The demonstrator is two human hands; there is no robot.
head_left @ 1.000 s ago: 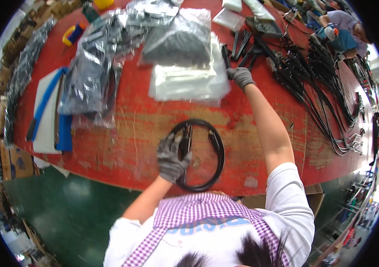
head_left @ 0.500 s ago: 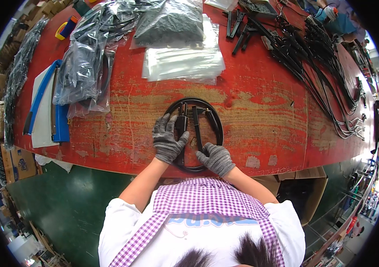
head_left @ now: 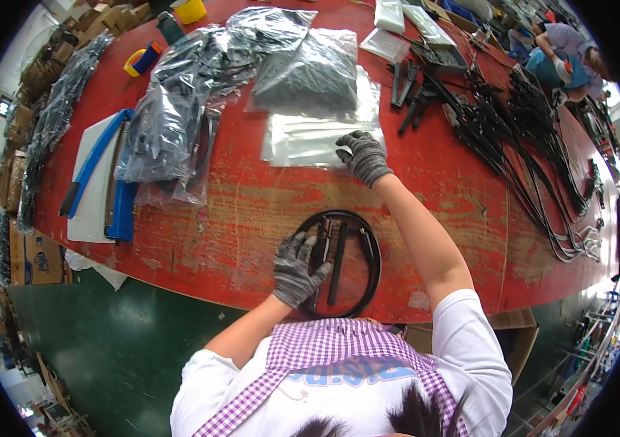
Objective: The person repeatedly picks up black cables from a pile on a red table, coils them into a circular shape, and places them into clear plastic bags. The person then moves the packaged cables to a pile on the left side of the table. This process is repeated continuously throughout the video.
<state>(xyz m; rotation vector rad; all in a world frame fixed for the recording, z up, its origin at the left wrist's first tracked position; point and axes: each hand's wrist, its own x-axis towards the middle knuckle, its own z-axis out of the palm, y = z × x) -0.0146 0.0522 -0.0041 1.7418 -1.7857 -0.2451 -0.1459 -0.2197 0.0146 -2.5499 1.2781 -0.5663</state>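
A coiled black cable [head_left: 376,251] lies on the worn red table in front of me, with slim black bar-shaped parts [head_left: 337,262] inside its loop. My left hand [head_left: 297,271], in a grey striped glove, grips the left side of the coil, its thumb toward the bars. Farther forward, my gloved right hand [head_left: 365,159] is at the right front corner of a stack of clear plastic bags [head_left: 299,142]. Its fingers are curled, and a pale bag edge shows between them. A filled clear bag [head_left: 306,76] of dark items rests on the stack's far part.
At left stand a blue-and-white paper cutter [head_left: 99,178] and bagged black cables [head_left: 164,135]. A tape dispenser [head_left: 142,60] sits beyond. Bundled black cables [head_left: 514,146] and a tray of small parts [head_left: 439,57] occupy the right. Another person [head_left: 568,54] is at the far right.
My right hand has left the coil's bars and reached forward to the plastic bags, closing at their corner. My left hand stays on the coil. The whole view has shifted.
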